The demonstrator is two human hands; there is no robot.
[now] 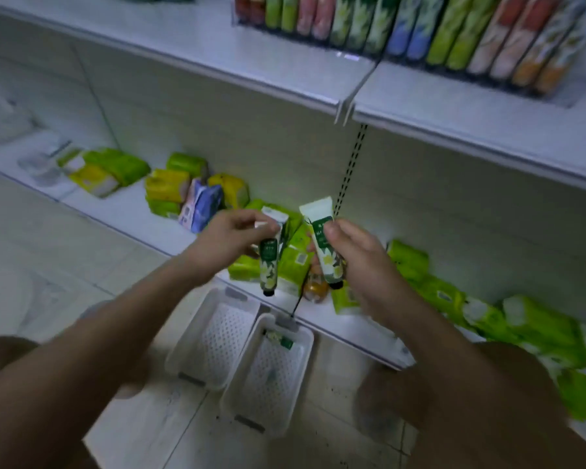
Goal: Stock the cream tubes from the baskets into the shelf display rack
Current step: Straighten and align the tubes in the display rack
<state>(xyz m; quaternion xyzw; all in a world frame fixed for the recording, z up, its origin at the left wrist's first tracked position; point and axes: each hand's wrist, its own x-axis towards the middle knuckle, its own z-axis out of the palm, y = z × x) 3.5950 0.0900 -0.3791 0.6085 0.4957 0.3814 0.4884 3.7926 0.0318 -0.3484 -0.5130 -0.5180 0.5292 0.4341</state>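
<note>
My left hand pinches a green-and-white cream tube by its upper part, black cap hanging down. In my right hand is a second, similar cream tube, also cap down. Both hands hover in front of the bottom shelf. Below them on the floor stand two white baskets: the left basket shows no tubes, and the right basket has one cream tube lying at its far end. The clear display rack on the upper shelf holds rows of upright colourful tubes.
Green and yellow tissue packs lie scattered along the bottom shelf, more at the right. The white upper shelf edge juts out above my hands. An orange item sits behind the right tube. A light tiled floor surrounds the baskets.
</note>
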